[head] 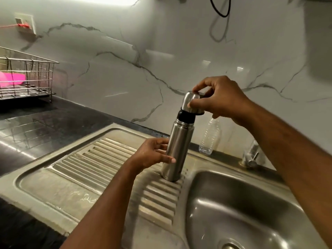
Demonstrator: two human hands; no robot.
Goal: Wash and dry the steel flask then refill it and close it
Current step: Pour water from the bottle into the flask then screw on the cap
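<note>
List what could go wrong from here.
1. The flask stands on the ribbed drainboard beside the basin; it might tip in.
2. The left hand looks wet, so its hold may slip.
3. The cap, tilted in the right hand, could seat crooked.

We look from head height, forward and down, close over the sink's ribbed drainboard (93, 164); the basin (251, 203) fills our lower right corner, the marble wall (125, 60) faces us.
</note>
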